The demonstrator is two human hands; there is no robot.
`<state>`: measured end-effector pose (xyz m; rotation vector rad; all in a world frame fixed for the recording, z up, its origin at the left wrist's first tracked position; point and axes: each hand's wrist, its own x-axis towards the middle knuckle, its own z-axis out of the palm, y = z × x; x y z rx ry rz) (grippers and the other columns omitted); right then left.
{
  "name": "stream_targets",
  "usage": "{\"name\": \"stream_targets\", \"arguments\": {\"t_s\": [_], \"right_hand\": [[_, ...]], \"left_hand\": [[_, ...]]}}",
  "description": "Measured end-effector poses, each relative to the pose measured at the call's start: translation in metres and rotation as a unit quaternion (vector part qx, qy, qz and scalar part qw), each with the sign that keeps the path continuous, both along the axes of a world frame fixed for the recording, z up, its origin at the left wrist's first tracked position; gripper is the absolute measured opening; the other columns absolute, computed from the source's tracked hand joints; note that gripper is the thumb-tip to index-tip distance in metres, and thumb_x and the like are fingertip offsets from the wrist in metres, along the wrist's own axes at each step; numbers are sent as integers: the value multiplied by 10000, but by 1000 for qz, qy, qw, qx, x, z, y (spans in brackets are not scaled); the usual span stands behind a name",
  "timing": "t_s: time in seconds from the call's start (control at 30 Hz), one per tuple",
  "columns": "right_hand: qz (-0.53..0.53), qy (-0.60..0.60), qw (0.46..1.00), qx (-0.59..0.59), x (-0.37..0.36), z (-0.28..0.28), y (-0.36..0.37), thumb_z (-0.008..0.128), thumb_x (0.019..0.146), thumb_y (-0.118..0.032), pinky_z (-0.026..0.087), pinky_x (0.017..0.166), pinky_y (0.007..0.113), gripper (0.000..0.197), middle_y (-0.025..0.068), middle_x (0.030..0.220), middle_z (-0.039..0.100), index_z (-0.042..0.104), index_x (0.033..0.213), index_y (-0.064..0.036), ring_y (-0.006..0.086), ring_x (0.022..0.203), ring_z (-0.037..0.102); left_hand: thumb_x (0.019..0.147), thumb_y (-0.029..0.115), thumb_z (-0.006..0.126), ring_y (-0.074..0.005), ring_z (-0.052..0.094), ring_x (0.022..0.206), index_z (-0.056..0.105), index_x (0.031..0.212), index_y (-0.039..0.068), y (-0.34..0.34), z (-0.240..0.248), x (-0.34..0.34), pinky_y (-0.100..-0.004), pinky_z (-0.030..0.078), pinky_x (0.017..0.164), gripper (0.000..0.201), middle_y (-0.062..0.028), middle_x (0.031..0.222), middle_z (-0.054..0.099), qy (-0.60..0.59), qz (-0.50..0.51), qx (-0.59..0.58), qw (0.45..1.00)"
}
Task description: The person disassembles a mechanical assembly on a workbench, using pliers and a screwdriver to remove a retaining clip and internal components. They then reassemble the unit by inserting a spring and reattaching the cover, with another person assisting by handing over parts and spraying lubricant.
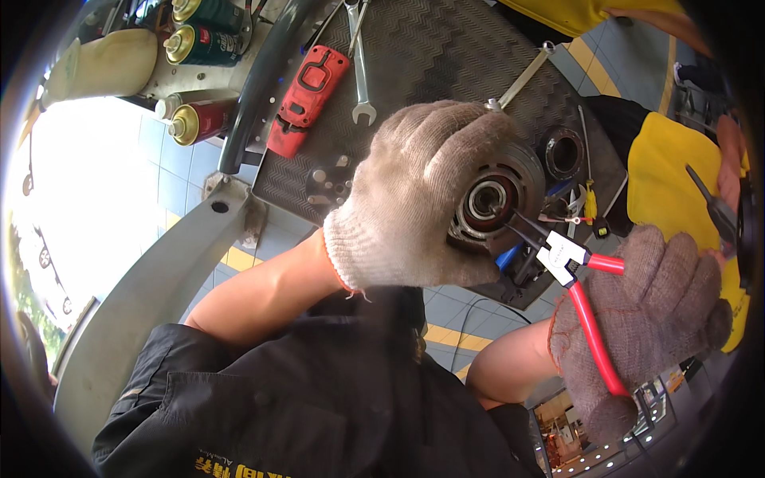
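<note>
One pale-knit-gloved left hand (434, 191): clamped on the grooved grey metal disc (500, 193) above the black ribbed table (426, 52); I'd brace it firmly.
Red-handled metal pliers (560, 255): tips near disc centre; I'd keep them square.
Grey-brown-gloved right hand (649, 303): wrapped round the pliers; best squeezed gently.

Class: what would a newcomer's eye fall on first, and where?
Probably the red-handled metal pliers in the grey-gloved right hand, right of centre, aimed at the round, ringed metal part near the middle, held by the pale-gloved left hand. Next comes the red oblong tool on the dark ridged surface, upper left of centre.
</note>
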<state>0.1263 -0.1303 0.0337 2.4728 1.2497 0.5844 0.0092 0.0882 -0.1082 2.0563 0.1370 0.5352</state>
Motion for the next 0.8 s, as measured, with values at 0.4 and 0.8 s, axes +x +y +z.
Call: {"name": "stream_targets", "arguments": {"t_s": [0.4, 0.8], "right_hand": [[50, -72, 957, -275, 7, 24, 19, 770, 913, -241, 702, 1042, 605, 231, 133, 1228, 663, 761, 1119, -136, 431, 1246, 728], [-4, -150, 930, -336, -5, 13, 46, 621, 1125, -271, 624, 989, 503, 169, 87, 1211, 759, 762, 1152, -182, 305, 1213, 786]], "left_hand": [[482, 396, 1089, -513, 695, 1417, 629, 1618, -22, 5, -4, -1, -603, 536, 1218, 1294, -276, 1540, 710, 0, -30, -11, 999], [470, 378, 1102, -511, 690, 1423, 625, 1621, -20, 6, -6, -1, -597, 549, 1205, 1308, -275, 1537, 706, -3, -30, -13, 999]]}}
